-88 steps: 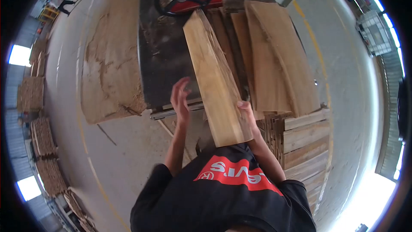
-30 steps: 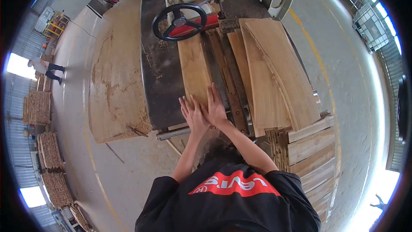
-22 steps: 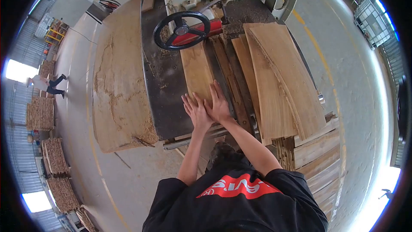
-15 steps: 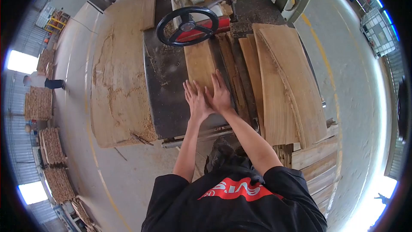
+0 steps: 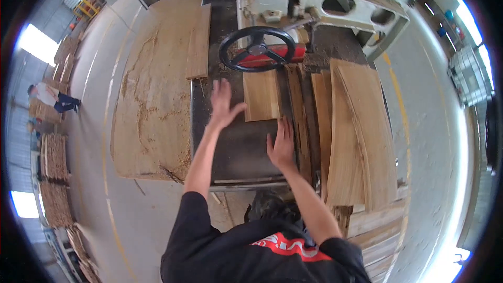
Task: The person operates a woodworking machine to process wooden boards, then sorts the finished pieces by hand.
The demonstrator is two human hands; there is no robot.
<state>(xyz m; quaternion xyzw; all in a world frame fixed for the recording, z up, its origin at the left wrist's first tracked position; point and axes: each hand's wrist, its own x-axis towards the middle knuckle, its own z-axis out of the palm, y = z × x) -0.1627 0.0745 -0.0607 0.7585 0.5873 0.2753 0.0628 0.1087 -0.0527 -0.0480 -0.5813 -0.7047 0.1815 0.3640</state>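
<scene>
A wooden board lies flat on the dark machine table, its far end hidden beneath the black handwheel and the red guard. My left hand is over the table to the left of the board, fingers spread and holding nothing. Close to the board's near right corner is my right hand, its fingers stretched forward and nothing in its grasp. Right of that hand runs a narrow dark wood strip, lengthwise along the table.
Wide planks are stacked on the table's right side. To the left is a large sawdust-strewn panel with a loose board on it. A person walks at the far left near wood stacks.
The board has slid forward under the machine. My hands have come off it and moved apart, the left to the left, the right to its near right corner. The camera view has shifted.
</scene>
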